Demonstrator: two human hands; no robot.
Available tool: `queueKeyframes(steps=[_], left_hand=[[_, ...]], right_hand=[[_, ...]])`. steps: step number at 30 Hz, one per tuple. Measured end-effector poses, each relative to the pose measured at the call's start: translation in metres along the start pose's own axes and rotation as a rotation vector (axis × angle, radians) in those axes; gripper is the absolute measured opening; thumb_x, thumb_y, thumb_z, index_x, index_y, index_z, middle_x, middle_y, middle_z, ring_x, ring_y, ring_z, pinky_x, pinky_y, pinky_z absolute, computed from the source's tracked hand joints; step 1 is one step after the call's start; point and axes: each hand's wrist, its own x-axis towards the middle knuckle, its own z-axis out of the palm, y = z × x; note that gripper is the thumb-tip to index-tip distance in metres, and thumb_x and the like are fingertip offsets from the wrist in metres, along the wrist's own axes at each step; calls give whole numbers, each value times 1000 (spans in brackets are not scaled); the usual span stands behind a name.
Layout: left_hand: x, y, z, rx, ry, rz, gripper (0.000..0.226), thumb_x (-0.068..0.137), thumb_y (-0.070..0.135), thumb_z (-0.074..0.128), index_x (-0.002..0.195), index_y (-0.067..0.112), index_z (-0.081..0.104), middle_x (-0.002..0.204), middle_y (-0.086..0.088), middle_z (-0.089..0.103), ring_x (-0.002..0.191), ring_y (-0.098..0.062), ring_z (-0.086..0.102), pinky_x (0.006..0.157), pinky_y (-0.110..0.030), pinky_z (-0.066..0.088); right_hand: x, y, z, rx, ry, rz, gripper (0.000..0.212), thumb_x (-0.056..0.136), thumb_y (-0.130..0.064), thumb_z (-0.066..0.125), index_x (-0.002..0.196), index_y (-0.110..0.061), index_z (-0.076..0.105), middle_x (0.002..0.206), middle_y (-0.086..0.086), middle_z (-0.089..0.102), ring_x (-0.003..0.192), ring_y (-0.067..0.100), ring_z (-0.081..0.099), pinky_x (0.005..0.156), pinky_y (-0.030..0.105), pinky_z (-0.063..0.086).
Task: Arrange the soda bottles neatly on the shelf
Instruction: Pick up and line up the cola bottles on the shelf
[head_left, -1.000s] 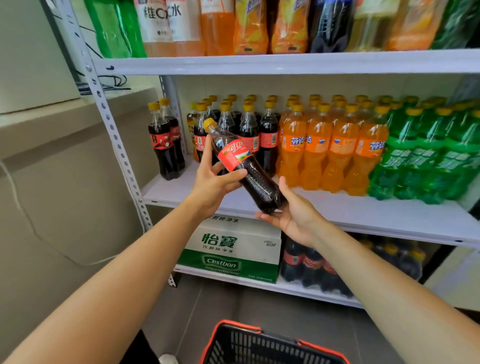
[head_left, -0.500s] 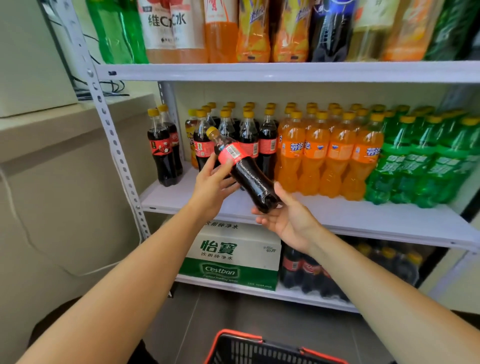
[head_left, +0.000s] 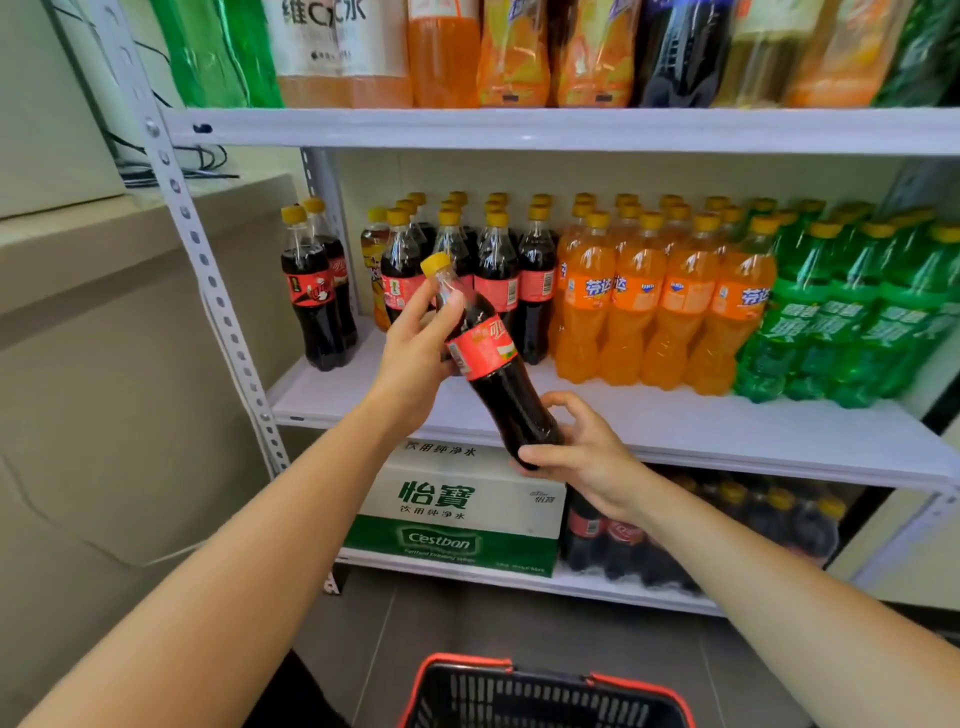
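A cola bottle (head_left: 491, 364) with a red label and yellow cap hangs tilted in front of the middle shelf (head_left: 675, 421), cap up and to the left. My left hand (head_left: 415, 353) grips its neck and upper body. My right hand (head_left: 582, 452) cups its base from below, fingers curled round it. Behind it on the shelf stand rows of cola bottles (head_left: 498, 270), orange soda bottles (head_left: 649, 301) and green soda bottles (head_left: 841, 312). Two more cola bottles (head_left: 314, 291) stand apart at the shelf's left end.
Large drink bottles (head_left: 519, 52) fill the top shelf. On the bottom shelf sit a green-and-white water carton (head_left: 457, 514) and dark bottles (head_left: 623, 540). A red-rimmed shopping basket (head_left: 540, 691) stands on the floor below. A perforated steel upright (head_left: 208, 270) and a beige wall bound the left.
The bottle has swung more upright, its cap rising. My left hand slid up toward the neck, and my right hand's fingers closed round the base.
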Motion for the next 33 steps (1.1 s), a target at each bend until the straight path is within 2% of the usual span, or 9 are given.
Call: queueKeyframes(steps=[3,6,8,11,13,17,19,27,33], left_hand=[[4,-4,2,53,-113,40,24,103,20,61,126,20,62,116,-6,71,107,-20,68,84,-37,58],[6,-14,2,53,-191,88,31,99,15,63,129,6,57,120,-16,67,108,-24,65,86,-41,56],[5,-22,5,66,-217,96,32,96,14,65,126,6,58,121,-13,67,108,-25,67,87,-43,57],[-1,-39,12,27,-229,75,36,95,13,64,131,10,57,126,-9,68,113,-28,67,89,-45,57],[-1,-46,18,14,-218,73,39,95,13,63,134,11,57,129,-9,68,118,-28,65,95,-45,56],[6,-41,23,123,-203,83,32,99,13,62,131,16,65,125,2,73,123,-15,66,97,-25,53],[7,-40,24,147,-188,86,35,100,7,63,134,16,63,124,-2,73,122,-18,66,100,-29,54],[-12,-36,30,177,-165,126,43,97,2,66,138,15,60,112,-20,71,114,-30,69,100,-45,56],[-33,-29,31,147,-130,98,32,102,14,61,133,20,65,116,-13,74,115,-22,69,97,-41,58]], right_hand=[[9,6,-7,-474,94,-90,57,75,-5,87,112,-23,47,105,12,72,97,25,72,88,37,57],[20,-4,-11,-602,103,-190,57,74,-32,90,117,-25,54,117,-5,67,110,9,65,95,35,52],[27,-16,-9,-571,83,-275,62,74,-40,87,125,-33,52,125,-9,65,117,4,61,99,29,49],[33,-19,-7,-444,55,-351,64,79,-24,86,132,-31,51,124,-2,69,116,9,65,98,26,50],[32,-11,-9,-369,79,-375,63,78,-18,87,130,-33,54,119,-2,72,113,10,67,93,20,51],[25,8,-14,-303,176,-414,63,74,-17,89,120,-48,57,115,-14,72,108,7,68,86,15,51],[24,11,-14,-320,208,-422,63,74,-19,90,116,-52,57,115,-19,70,107,4,67,84,14,51],[2,18,-15,-418,299,-500,65,71,-20,92,125,-26,56,112,-28,61,102,1,62,80,11,49],[-14,11,-15,-477,274,-450,68,70,-25,92,127,-29,55,113,-28,61,104,2,63,82,17,53]])
